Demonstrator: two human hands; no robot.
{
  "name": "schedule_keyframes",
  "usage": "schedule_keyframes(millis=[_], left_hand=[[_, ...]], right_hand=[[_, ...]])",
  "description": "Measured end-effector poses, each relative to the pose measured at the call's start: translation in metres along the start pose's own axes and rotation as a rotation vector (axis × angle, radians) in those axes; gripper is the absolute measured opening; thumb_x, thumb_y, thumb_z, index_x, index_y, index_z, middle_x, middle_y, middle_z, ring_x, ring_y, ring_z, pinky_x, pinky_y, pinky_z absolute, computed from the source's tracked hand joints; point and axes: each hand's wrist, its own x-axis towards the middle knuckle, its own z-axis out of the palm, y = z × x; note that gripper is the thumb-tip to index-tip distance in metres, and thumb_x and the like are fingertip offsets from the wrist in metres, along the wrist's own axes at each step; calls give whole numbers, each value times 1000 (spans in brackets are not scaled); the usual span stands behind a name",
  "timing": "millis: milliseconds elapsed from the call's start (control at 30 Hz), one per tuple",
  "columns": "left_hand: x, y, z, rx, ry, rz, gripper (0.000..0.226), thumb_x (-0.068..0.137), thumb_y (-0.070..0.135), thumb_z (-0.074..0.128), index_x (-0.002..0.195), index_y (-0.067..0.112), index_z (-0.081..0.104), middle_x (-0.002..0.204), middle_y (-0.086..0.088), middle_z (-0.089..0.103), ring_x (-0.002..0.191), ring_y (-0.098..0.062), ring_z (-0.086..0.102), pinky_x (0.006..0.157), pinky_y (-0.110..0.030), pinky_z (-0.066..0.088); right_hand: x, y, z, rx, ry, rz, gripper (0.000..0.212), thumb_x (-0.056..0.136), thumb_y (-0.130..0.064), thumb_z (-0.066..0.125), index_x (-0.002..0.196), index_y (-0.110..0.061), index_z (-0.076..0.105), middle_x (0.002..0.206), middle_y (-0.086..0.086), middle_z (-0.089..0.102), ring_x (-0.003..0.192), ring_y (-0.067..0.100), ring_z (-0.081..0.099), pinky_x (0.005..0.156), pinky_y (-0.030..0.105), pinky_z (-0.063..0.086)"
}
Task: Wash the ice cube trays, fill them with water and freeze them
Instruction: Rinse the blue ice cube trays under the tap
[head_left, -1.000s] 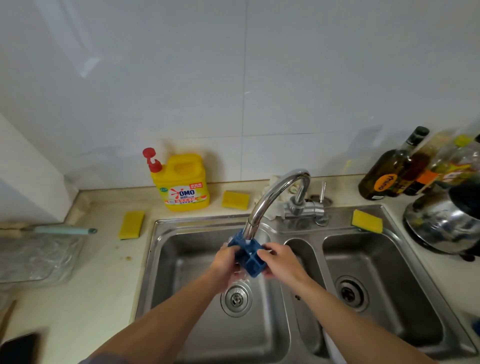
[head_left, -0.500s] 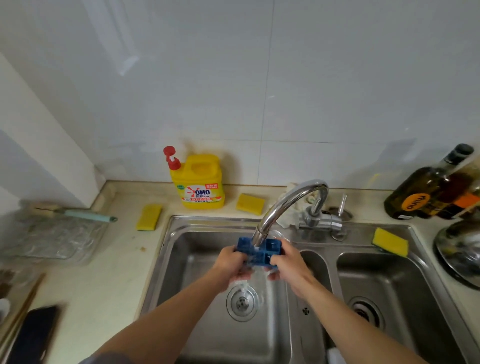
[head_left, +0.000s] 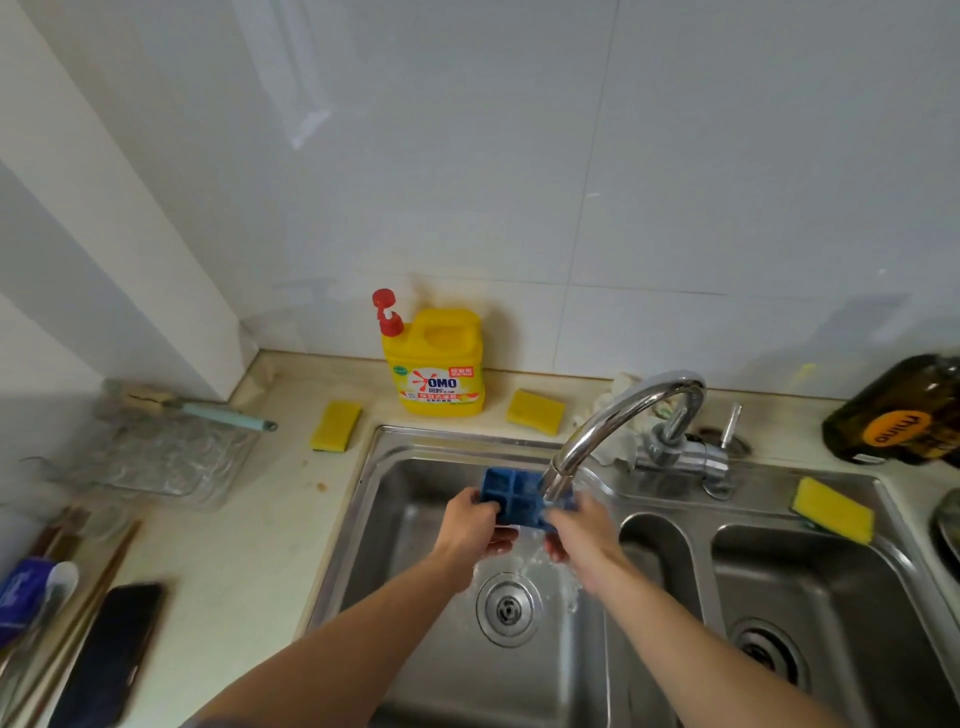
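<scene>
Under faucet (head_left: 613, 421) | left hand (head_left: 467, 525), right hand (head_left: 584, 532): grip clasps ice cube tray (head_left: 506, 493) | right end hidden, seemingly behind faucet

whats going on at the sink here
A person holds a small blue ice cube tray under the running faucet, over the left sink basin. The left hand grips its left end, the right hand its right end. Water splashes down toward the drain. The yellow detergent bottle stands on the counter behind, untouched.
</scene>
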Motion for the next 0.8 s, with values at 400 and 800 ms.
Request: schedule_keyframes(millis=[400,800], left_hand=[[1,2,35,-263,41,-42,35,82,-11,53,115,-2,50,104,-24,68,92,-34,70,68,-34,60],[11,10,17,191,9,84,31,87,6,58,118,5,54,107,-16,68,79,-20,63,60,-28,46]], right_hand=[[-9,1,-9,-69,-59,-152,13,89,-18,73,98,-16,65,79,10,75,60,17,69,56,32,58],[-8,-5,-17,105,-215,58,15,100,-7,52,114,-8,55,100,28,72,66,32,71,55,35,57]])
